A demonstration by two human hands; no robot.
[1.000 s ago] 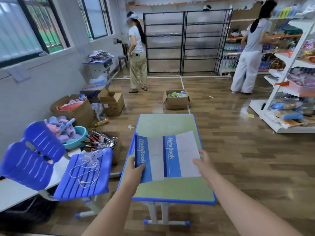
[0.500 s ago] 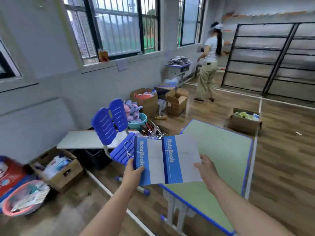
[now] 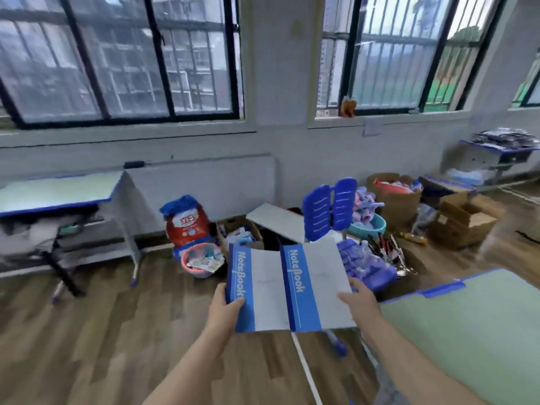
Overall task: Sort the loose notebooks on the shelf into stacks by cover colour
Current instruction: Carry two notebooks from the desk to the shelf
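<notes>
Two blue-and-white notebooks lie side by side in the air in front of me, each with "NoteBook" printed down its blue spine strip. My left hand point(image 3: 226, 309) grips the left notebook point(image 3: 257, 290) at its lower left edge, thumb on the cover. My right hand point(image 3: 358, 301) holds the right notebook point(image 3: 317, 283) at its right edge, thumb on top. Both notebooks hang over the wooden floor, left of the green desk point(image 3: 473, 325). No shelf is in view.
A blue chair point(image 3: 331, 210) stands just behind the notebooks. Along the wall sit cardboard boxes point(image 3: 461, 220), a pink basket point(image 3: 201, 260), a red-and-blue bag point(image 3: 187, 222) and a teal basin point(image 3: 369, 228). Another desk point(image 3: 58, 191) stands at the left under the windows.
My view has swung left, away from the green desk and the people toward the window wall. Both hands keep the same hold on the notebooks, now carried off the desk over the floor.
</notes>
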